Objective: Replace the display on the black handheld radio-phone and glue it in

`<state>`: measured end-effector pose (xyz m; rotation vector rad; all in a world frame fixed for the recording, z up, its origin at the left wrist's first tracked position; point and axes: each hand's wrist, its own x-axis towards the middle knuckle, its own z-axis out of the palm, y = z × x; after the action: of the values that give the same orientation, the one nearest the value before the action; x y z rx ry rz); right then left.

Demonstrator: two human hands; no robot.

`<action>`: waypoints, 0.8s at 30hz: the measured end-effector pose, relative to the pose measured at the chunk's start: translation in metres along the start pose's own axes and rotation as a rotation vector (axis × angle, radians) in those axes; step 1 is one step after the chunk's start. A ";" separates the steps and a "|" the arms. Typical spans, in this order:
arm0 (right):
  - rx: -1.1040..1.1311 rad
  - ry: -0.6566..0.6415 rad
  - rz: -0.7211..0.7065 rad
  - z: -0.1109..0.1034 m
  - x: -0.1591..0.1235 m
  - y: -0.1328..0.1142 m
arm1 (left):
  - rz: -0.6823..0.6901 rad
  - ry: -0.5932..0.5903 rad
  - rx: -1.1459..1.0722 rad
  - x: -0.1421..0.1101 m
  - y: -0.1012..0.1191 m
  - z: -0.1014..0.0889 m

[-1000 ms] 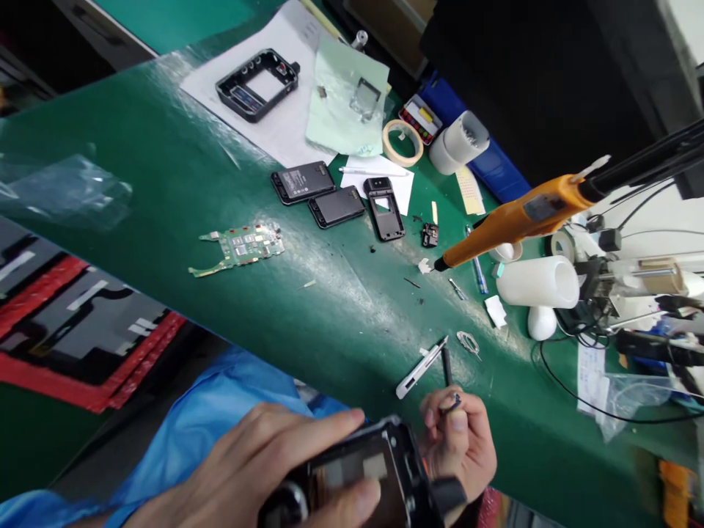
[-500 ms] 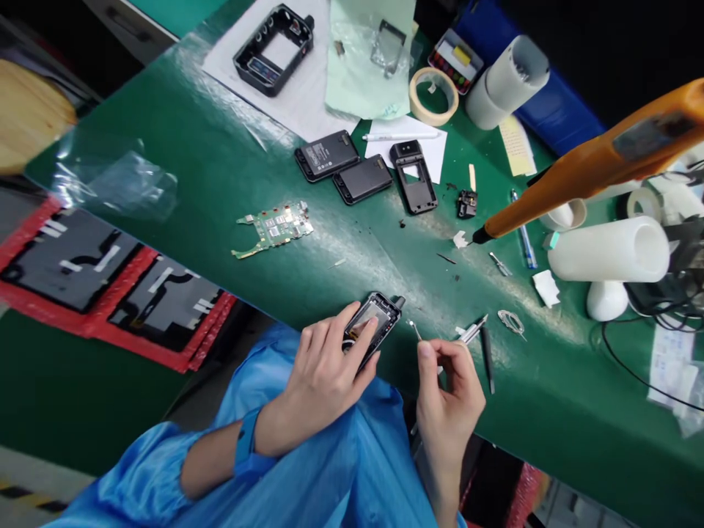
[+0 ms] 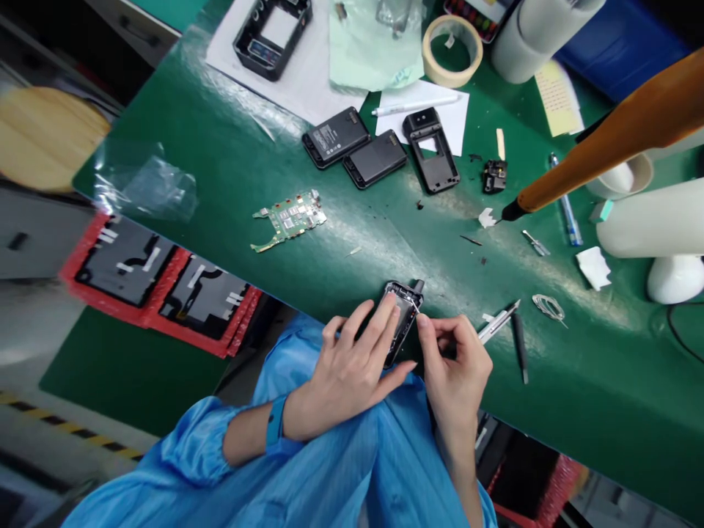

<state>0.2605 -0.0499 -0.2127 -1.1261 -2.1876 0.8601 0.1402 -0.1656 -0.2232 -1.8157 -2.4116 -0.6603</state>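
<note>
Near the table's front edge lies a black handheld device housing [image 3: 408, 329] with a stubby knob at its upper corner and its inside facing up. Fingers of my left hand [image 3: 357, 359] press down on the housing and cover much of it, while the thumb stretches out below it. My right hand [image 3: 454, 359] is closed in a pinch on a thin pale-tipped tool [image 3: 415, 306], its exact kind too small to make out. The tip meets the upper right part of the housing. A white-handled knife [image 3: 499, 323] and a dark slim tool [image 3: 519, 349] lie just right of my right hand.
A green circuit board [image 3: 292, 218] lies left of centre. Beyond are two black battery packs [image 3: 336, 137], a black frame [image 3: 432, 151] and a tape roll [image 3: 452, 51]. An orange pen-shaped tool [image 3: 599, 150] juts in from the right. Red-wrapped panels [image 3: 206, 302] sit below the left edge.
The pale-tipped tool in my right hand has moved left onto the housing. My left fingers have shifted across it, the thumb now farther out. The whole view has shifted slightly.
</note>
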 end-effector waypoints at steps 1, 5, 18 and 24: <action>-0.008 -0.003 -0.009 0.000 0.002 0.000 | 0.022 0.001 0.011 0.001 0.000 0.000; -0.049 -0.025 -0.046 -0.001 0.008 0.001 | 0.080 -0.004 0.035 0.005 -0.003 -0.001; -0.120 -0.076 -0.054 -0.003 0.017 0.010 | 0.136 -0.039 0.050 0.010 -0.010 0.000; -0.130 -0.093 -0.035 -0.003 0.019 0.008 | 0.134 -0.053 0.053 0.009 -0.011 0.000</action>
<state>0.2573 -0.0292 -0.2135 -1.1255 -2.3617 0.7792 0.1271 -0.1597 -0.2238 -1.9762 -2.2891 -0.5389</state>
